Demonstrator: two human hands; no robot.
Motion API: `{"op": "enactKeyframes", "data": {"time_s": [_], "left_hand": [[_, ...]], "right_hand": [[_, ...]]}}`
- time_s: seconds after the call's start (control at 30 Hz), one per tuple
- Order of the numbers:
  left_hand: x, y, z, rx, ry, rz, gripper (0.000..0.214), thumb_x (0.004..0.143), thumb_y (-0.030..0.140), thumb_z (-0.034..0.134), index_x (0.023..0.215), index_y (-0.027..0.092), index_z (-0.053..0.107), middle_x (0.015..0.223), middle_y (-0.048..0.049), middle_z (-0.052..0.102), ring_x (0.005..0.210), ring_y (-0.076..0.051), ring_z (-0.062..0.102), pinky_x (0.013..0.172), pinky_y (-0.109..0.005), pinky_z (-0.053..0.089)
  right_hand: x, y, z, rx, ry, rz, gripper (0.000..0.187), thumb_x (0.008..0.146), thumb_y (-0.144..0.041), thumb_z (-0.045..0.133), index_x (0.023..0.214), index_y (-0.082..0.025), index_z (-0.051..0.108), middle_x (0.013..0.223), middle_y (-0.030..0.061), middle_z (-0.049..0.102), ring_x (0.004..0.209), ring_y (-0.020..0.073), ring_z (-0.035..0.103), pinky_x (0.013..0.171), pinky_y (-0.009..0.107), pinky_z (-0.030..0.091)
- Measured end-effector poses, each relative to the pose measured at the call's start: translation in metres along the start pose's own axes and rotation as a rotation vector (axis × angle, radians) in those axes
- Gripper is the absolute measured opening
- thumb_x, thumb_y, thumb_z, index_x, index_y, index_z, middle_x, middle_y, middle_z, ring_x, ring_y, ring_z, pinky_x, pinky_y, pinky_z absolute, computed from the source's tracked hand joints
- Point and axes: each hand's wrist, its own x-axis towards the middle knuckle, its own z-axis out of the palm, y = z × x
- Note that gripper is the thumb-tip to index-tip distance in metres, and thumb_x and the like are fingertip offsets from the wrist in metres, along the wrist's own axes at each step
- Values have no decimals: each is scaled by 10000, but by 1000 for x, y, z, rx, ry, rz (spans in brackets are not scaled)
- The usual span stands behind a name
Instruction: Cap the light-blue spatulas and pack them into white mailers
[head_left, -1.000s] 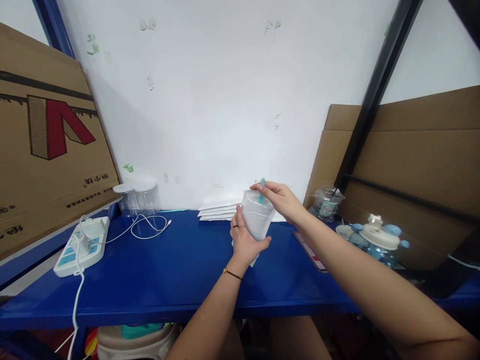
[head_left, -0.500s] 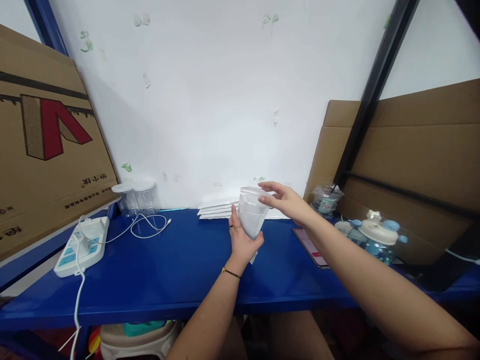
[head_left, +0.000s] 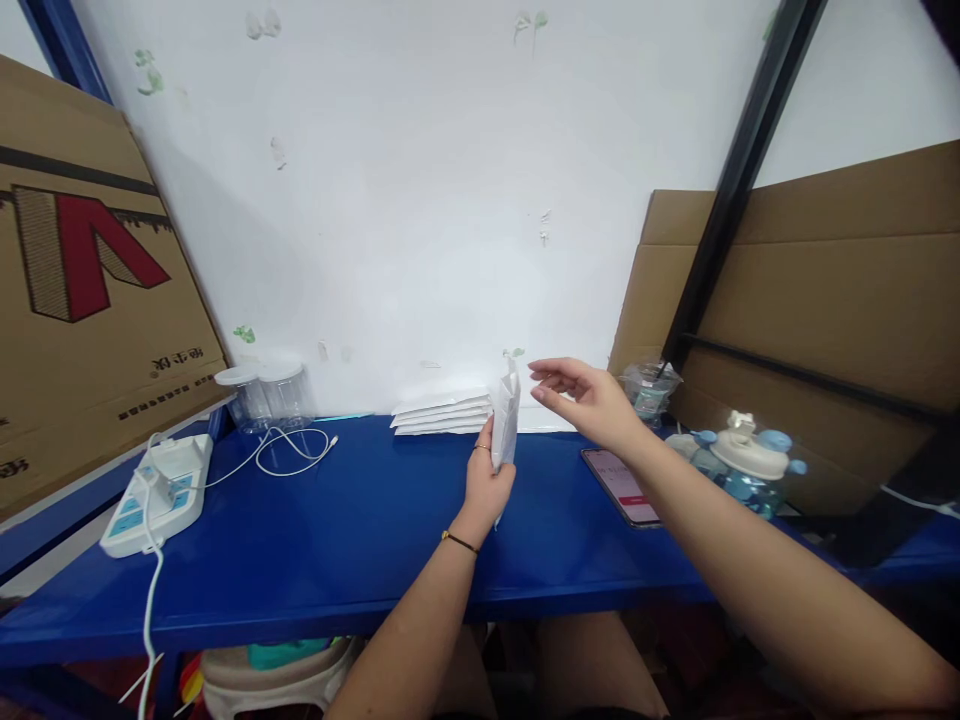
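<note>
- A pale stool [head_left: 274, 690] stands below the front edge of the blue table [head_left: 390, 560].
- The left hand [head_left: 487, 485], with a ring on one finger and a dark bracelet [head_left: 459, 543] at the wrist, grips the lower part of a white packet [head_left: 505, 415], pinching it between thumb and fingers.
- The packet is above the table, in front of the person, upright and turned nearly edge-on.
- The right hand [head_left: 589, 402] hangs just to the right of the packet, apart from it; its fingers are loosely curled, with the thumb parted from them and nothing between.
- A phone [head_left: 621, 487] lies on the table below the right forearm; a bottle [head_left: 750, 465] with a white lid stands farther right.
- At the left lie a power strip [head_left: 187, 490] and a looped white cable [head_left: 289, 470].
- Behind the packet, a stack of white envelopes [head_left: 441, 412] lies near the wall [head_left: 412, 200].
- Two clear jars [head_left: 283, 400] stand back left, a plastic cup [head_left: 649, 392] back right.
</note>
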Motion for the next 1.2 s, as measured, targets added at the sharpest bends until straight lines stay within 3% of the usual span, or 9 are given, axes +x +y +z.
{"op": "enactKeyframes", "data": {"time_s": [0.13, 0.33, 0.43, 0.53, 0.63, 0.7, 0.8, 0.93, 1.2], "left_hand": [[4, -5, -10, -110, -106, -47, 606, 633, 101, 447, 1228, 200, 511, 1158, -45, 600, 1037, -217, 554, 898, -340, 430], [10, -8, -21, -133, -309, -204, 345, 578, 139, 456, 881, 143, 621, 802, -12, 627, 733, -180, 561, 653, -267, 459], [13, -5, -24, -164, -426, -245, 264, 598, 139, 471, 821, 134, 613, 678, 14, 593, 629, -143, 536, 592, -237, 438], [18, -2, -32, -189, -448, -194, 329, 671, 181, 539, 989, 148, 614, 820, -18, 642, 746, -162, 584, 672, -255, 470], [25, -7, -49, -129, -406, -198, 485, 707, 271, 608, 1180, 182, 551, 1015, -69, 635, 861, -178, 604, 756, -292, 485], [30, -16, -64, -28, -309, -247, 488, 698, 308, 635, 1165, 182, 568, 1031, -85, 631, 824, -167, 613, 753, -300, 490], [33, -31, -84, 12, -145, -315, 439, 708, 330, 621, 1118, 176, 588, 1011, -84, 633, 794, -156, 623, 736, -294, 496], [36, -39, -94, -29, 2, -349, 412, 722, 337, 582, 1097, 165, 579, 950, -60, 623, 755, -140, 634, 705, -268, 491], [34, -39, -95, 182, -44, -297, 330, 748, 344, 545, 1026, 183, 623, 815, -11, 631, 620, -112, 573, 575, -216, 445]], "right_hand": [[-9, 14, -12, -309, -86, -201, 433, 786, -376, 596, 1204, -268, 562, 1237, 83, 564, 1133, 284, 509, 949, 473, 419], [-11, 19, -12, -436, -243, -332, 471, 811, -374, 569, 1268, -279, 508, 1308, 64, 522, 1224, 280, 434, 1020, 483, 317], [-7, 12, -11, -426, -386, -301, 312, 819, -398, 556, 1091, -267, 635, 1064, 71, 658, 1027, 265, 559, 915, 433, 379], [1, 9, -19, -406, -467, -137, 213, 809, -414, 565, 789, -241, 686, 690, 41, 653, 658, 191, 567, 681, 323, 410], [13, 22, -41, -469, -261, 56, 251, 754, -418, 625, 602, -218, 625, 489, 6, 525, 505, 151, 462, 560, 287, 350], [22, 42, -60, -425, -124, 195, 221, 745, -409, 634, 653, -209, 646, 498, 4, 528, 490, 148, 463, 522, 284, 349], [31, 86, -83, -142, 116, 434, 230, 744, -383, 630, 868, -193, 667, 637, 34, 614, 509, 160, 519, 472, 294, 403], [32, 153, -81, 146, 479, 577, 153, 703, -277, 661, 801, -163, 634, 733, 68, 631, 553, 154, 556, 458, 297, 474], [20, 240, -32, -189, 347, 808, 133, 735, -232, 557, 716, -119, 625, 736, 138, 647, 750, 251, 618, 616, 344, 489]]}}
